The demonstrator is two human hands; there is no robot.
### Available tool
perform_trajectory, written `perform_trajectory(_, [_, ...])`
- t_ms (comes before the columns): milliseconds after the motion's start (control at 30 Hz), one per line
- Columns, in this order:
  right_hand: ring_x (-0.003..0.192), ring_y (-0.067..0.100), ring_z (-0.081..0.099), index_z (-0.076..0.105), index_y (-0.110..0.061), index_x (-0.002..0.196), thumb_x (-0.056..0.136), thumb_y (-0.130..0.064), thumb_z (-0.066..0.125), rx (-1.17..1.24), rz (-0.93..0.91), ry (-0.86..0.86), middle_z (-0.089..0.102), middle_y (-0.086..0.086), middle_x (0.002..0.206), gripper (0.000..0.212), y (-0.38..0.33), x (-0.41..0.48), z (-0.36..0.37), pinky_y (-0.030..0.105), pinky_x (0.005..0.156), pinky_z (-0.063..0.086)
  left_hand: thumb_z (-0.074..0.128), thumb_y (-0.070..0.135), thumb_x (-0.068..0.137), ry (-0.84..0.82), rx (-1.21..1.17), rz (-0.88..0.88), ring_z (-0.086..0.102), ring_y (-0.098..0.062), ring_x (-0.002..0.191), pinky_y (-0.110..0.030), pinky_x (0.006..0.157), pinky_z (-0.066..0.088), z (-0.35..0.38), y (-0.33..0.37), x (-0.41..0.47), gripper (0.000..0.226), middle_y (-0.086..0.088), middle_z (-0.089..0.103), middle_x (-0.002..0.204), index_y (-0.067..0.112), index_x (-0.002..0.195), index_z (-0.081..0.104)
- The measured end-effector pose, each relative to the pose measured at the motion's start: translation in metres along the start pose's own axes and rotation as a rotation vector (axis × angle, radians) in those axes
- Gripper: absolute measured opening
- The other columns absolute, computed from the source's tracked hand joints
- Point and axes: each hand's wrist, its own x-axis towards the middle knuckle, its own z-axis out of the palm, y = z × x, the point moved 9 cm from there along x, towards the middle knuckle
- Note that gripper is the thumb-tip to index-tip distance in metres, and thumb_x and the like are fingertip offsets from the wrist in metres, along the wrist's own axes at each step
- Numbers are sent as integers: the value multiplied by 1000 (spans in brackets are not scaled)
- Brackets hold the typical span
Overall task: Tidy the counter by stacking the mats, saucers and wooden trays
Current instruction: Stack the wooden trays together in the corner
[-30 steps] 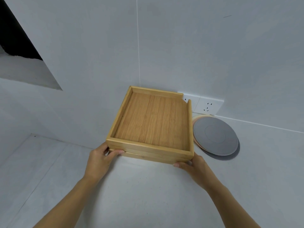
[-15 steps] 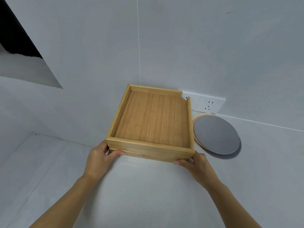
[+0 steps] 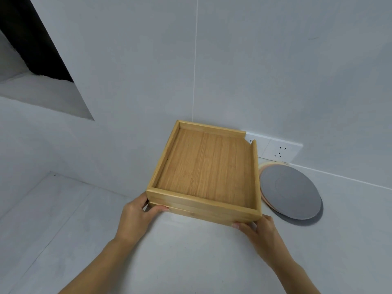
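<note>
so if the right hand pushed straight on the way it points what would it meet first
The stacked wooden trays: the right hand grips their near right corner. The mat pile lies off that line.

The wooden trays (image 3: 203, 172) are stacked one on the other, with a pile of round mats (image 3: 290, 189) just beside them at 3 o'clock and a wall socket (image 3: 280, 151) behind at 1 o'clock. The left hand (image 3: 135, 215) grips the stack's 7 o'clock corner and the right hand (image 3: 261, 232) its 5 o'clock corner.

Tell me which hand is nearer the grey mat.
Right. The right hand grips the tray corner beside the grey mat; the left hand grips the corner across the tray.
</note>
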Motion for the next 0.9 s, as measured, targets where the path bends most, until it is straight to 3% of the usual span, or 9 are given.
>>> perform_trajectory(100, [72, 18, 39, 39, -28, 62, 79, -31, 69, -37, 17, -4, 47, -6, 63, 34, 5, 0, 2, 19, 59, 30, 81, 13, 66, 6, -26, -5, 62, 1, 67, -3, 61, 44, -1, 2, -1, 13, 16, 70, 69, 18, 74, 72])
perform_trajectory(167, [71, 14, 39, 38, -29, 63, 77, -40, 67, -50, 1, -17, 45, -9, 63, 34, 2, -1, 2, 22, 67, 31, 81, 12, 65, 8, -46, -16, 61, 7, 64, -2, 61, 43, -1, 3, -3, 15, 23, 69, 67, 22, 69, 71])
perform_trajectory(233, [71, 10, 39, 37, -29, 64, 80, -40, 64, -84, -18, -26, 44, -10, 64, 33, -4, -2, 2, 25, 73, 31, 81, 12, 65, 4, -64, -27, 63, 9, 71, -1, 64, 45, 0, 2, -3, 17, 26, 70, 71, 25, 70, 70])
perform_trajectory(367, [88, 18, 41, 36, -32, 69, 84, -34, 62, -106, 7, -26, 44, -13, 73, 30, -7, -4, 2, 25, 77, 33, 81, 14, 66, 3, -46, -37, 64, 6, 76, 0, 65, 45, -2, 4, -2, 20, 30, 68, 75, 25, 76, 68])
perform_trajectory(500, [100, 13, 33, 35, -34, 76, 84, -37, 62, -133, 30, -72, 43, -16, 75, 28, -5, -5, 6, 23, 81, 31, 78, 22, 70, -101, 25, -24, 54, 12, 84, -5, 69, 41, 0, 17, -4, 35, 44, 61, 76, 42, 87, 55])
perform_trajectory(633, [100, 19, 46, 44, -30, 106, 78, -39, 68, -184, 10, -83, 50, -23, 83, 37, -1, -3, 0, 30, 87, 41, 79, 31, 68, -224, 114, -75, 48, -1, 99, -24, 91, 38, 4, 17, -6, 53, 23, 55, 106, 40, 110, 47])
perform_trajectory(700, [107, 18, 48, 39, -32, 125, 78, -35, 69, -211, -62, -56, 52, -29, 104, 56, -5, -5, -11, 32, 96, 39, 80, 30, 68, -290, 149, -83, 43, -6, 107, -27, 95, 36, 9, 17, -7, 66, 16, 49, 117, 35, 121, 40])
perform_trajectory(800, [129, 20, 37, 31, -19, 140, 76, -35, 72, -305, -129, 80, 44, -13, 133, 78, -5, -14, -40, 35, 107, 29, 83, 29, 66, -348, 212, -106, 42, -9, 115, -29, 100, 34, 8, 13, -9, 80, 11, 45, 127, 30, 130, 36])
perform_trajectory(900, [126, 30, 40, 27, -15, 143, 74, -38, 71, -380, -51, 158, 44, 1, 140, 85, 13, -24, -68, 36, 104, 30, 87, 42, 52, -356, 304, -207, 35, -19, 132, -40, 110, 29, -5, -2, -11, 109, 3, 38, 143, 24, 142, 28])
